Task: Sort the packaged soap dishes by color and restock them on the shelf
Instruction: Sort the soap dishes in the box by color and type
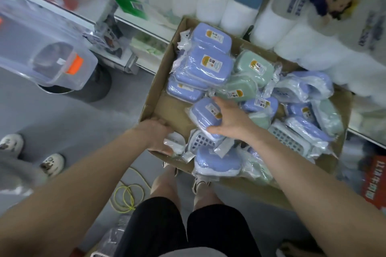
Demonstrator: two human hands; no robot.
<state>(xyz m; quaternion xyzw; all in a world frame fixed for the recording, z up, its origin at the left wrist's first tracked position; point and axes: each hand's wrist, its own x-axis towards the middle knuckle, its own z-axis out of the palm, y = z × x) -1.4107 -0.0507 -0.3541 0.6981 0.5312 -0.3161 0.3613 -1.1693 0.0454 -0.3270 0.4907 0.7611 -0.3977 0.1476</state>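
Cardboard forms the box (154,108) that we hold low over the floor, and the packaged soap dishes lie inside it. Going from the left, a clear tub (48,56) with an orange label juts out from the shelving. Our left hand (158,135) curls over the box's near left corner, its grip closed on the cardboard edge, just beside a loose scrap of wrap (174,142). Along the box's left wall sits a stack of blue dishes (200,62), labels up, their long axes running from the near left toward the far right. Nearer us a single blue dish (205,117) lies tilted on the heap, its long axis slanting from the far right down toward the near left, label end farthest from us. Our right hand (227,119) rests over that dish with fingers spread along its right side and thumb at its near end; whether the grip has truly closed round it we cannot tell. Another blue dish (217,162) lies at the near edge, long axis crosswise. Two green dishes (253,67) rest in the middle, and a mixed blue and green pile (307,115) fills the right side, some turned grid side up. Packs of paper rolls (225,8) stand behind the box.
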